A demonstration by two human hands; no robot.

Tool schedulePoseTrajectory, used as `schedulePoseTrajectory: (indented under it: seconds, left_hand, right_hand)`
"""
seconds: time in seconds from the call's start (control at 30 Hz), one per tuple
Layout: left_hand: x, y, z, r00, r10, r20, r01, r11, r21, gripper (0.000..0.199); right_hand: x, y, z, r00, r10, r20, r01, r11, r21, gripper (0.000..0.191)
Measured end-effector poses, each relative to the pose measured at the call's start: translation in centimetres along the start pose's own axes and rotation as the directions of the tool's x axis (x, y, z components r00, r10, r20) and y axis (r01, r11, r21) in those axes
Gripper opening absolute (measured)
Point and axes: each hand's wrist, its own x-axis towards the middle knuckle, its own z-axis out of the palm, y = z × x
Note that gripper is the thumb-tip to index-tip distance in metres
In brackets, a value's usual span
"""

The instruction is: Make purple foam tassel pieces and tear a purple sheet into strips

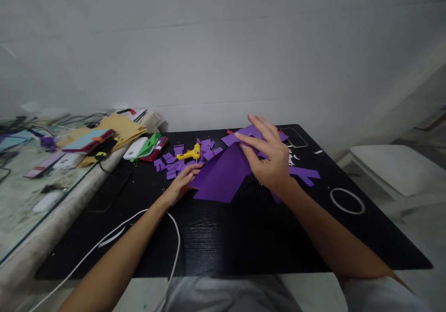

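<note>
A large sheet of purple paper is raised and tilted above the black table, bent along its upper edge. My left hand is at the sheet's left corner, fingers closed on its edge; their tips are partly hidden. With thumb and index finger, my right hand pinches the upper right edge, while its other fingers stick out. Behind the sheet, a yellow glue gun lies among small folded purple paper pieces. More purple paper lies behind my right hand, and purple strips lie to its right.
On the black table are a white ring, a white cable, a dark phone-like slab and green and red paper pieces. The glass-topped table at left holds yellow paper. A white stool stands right.
</note>
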Motion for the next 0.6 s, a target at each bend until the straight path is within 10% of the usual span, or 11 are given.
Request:
schedulePoseTrajectory:
  seconds: [0.13, 0.27, 0.6]
  left_hand:
    - [-0.6, -0.8, -0.5, 0.972, -0.086, 0.217, 0.108, 0.99, -0.094, 0.053]
    - [-0.9, 0.1, 0.2, 0.842, -0.204, 0.5, 0.315, 0.938, -0.148, 0.091]
    - [-0.7, 0.7, 0.6, 0.788, -0.255, 0.561, 0.366, 0.926, -0.093, 0.086]
  right_hand:
    - [-0.1, -0.2, 0.1, 1.0, -0.008, -0.007, 0.008, 1.0, 0.01, 0.027]
    - [-0.3, -0.2, 0.3, 1.0, -0.005, -0.013, 0.004, 1.0, -0.009, 0.028]
    - [-0.5, -0.1, 0.5, 0.996, 0.076, -0.055, -0.073, 0.996, 0.048, 0.025]
